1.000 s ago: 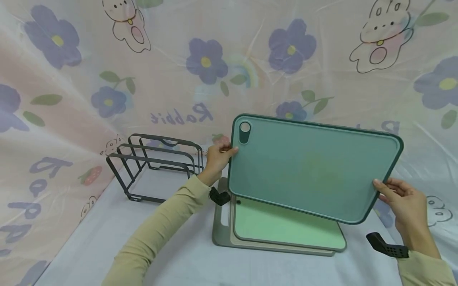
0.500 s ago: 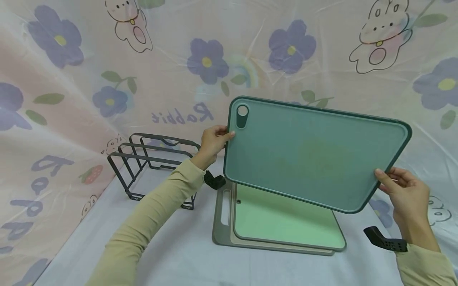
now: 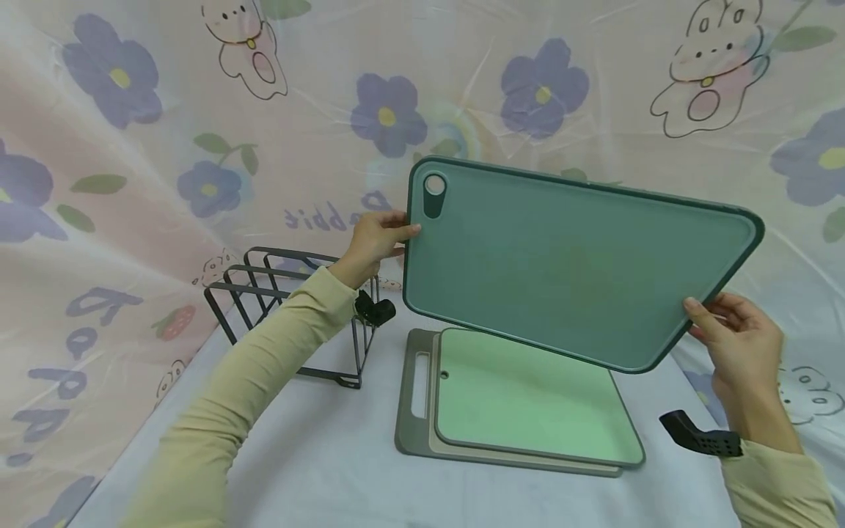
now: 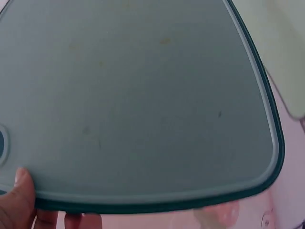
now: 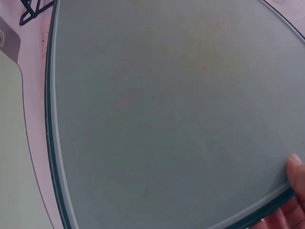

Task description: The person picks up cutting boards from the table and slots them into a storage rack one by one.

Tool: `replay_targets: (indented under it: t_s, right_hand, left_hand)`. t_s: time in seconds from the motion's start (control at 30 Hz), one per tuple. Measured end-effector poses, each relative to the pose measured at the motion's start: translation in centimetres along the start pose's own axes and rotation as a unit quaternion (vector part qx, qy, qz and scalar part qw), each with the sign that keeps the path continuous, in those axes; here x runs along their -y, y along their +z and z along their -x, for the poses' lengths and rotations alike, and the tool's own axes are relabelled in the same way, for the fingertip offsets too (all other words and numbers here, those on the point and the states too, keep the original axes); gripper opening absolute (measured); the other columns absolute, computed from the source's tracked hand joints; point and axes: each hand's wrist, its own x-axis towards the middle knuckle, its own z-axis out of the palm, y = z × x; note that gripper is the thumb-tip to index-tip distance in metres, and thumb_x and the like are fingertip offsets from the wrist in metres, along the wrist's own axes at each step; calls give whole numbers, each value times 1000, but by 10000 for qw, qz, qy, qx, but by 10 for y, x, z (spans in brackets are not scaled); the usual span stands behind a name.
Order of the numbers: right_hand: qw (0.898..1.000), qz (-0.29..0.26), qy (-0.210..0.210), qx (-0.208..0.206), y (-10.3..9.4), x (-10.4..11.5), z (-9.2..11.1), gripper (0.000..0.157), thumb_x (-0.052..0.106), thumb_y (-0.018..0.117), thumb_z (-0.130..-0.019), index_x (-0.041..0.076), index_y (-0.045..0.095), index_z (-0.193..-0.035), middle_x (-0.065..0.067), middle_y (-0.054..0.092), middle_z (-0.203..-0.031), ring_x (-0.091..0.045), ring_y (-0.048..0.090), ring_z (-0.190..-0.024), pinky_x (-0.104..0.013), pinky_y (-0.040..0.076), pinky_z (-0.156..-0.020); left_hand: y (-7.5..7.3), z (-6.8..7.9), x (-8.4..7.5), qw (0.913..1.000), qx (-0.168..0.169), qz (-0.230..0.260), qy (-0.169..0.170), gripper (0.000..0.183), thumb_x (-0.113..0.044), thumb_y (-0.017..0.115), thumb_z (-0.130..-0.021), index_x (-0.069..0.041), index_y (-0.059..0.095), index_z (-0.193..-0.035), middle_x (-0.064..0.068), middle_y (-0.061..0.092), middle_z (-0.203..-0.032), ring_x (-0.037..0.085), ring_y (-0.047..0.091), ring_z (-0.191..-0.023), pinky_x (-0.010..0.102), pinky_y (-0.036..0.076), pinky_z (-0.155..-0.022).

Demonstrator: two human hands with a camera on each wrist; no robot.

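A teal cutting board (image 3: 568,264) with a dark green rim and a hole in its upper left corner hangs tilted in the air, its right end lower. My left hand (image 3: 376,242) pinches its left edge just below the hole, thumb on the front face. At the lower right edge my right hand (image 3: 742,345) grips it the same way, fingers behind. Both wrist views show the board's stained face filling most of the picture. Beneath it on the table lies a light green cutting board (image 3: 535,400), stacked on a larger grey-beige board (image 3: 414,433) with a slot handle.
A black wire rack (image 3: 330,374) with several upright frames stands on the white-covered table at the left, partly hidden by my left forearm. Behind everything hangs a curtain (image 3: 462,44) printed with flowers and rabbits.
Both hands have raised the teal cutting board, the left end more, and shifted it slightly left. My left forearm now crosses in front of the rack. The stacked boards stay put.
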Motion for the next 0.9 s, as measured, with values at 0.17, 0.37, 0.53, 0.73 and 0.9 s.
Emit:
replay_targets:
  t_s: [0.17, 0.37, 0.53, 0.73, 0.9]
  right_hand:
    - [9997, -195, -45, 139, 13, 3, 1, 21, 2, 80, -78, 9, 68, -94, 2, 65, -84, -7, 61, -74, -16, 52, -56]
    - [9993, -230, -126, 270, 30, 6, 3, 24, 2, 81, -76, 7, 68, -95, 0, 65, -84, -8, 62, -74, -17, 53, -58]
    - [9974, -399, -214, 563, 42, 7, 2, 23, -1, 80, -77, 5, 67, -95, -2, 65, -85, -9, 62, -74, -18, 54, -59]
    - [9956, -404, -291, 798, 58, 6, 1, 24, -2, 80, -77, 4, 67, -97, -3, 64, -87, -10, 63, -75, -19, 54, -61]
    - [9939, -397, -400, 943, 72, 6, 1, 23, -2, 80, -77, 3, 66, -95, -3, 64, -85, -10, 63, -75, -19, 54, -60]
  left_hand:
    - [-13, -6, -7, 10000, -27, 60, 68, 32, -8, 71, -90, 2, 66, -120, 15, 64, -114, 27, 63, -103, 39, 53, -85]
    - [-29, -13, -15, 9998, -142, 119, 58, 33, -7, 71, -90, 3, 65, -121, 15, 64, -117, 27, 63, -105, 37, 53, -85]
    - [-41, -19, -21, 9994, -334, 14, 10, 35, -8, 71, -89, 2, 64, -123, 14, 63, -119, 26, 63, -105, 35, 54, -84]
    - [-55, -28, -23, 9986, -519, 57, 33, 36, -7, 72, -89, 3, 64, -122, 15, 62, -120, 27, 63, -105, 35, 53, -85]
    - [-66, -34, -22, 9980, -630, 41, 34, 36, -8, 72, -89, 3, 64, -123, 15, 62, -121, 26, 63, -106, 34, 53, -85]
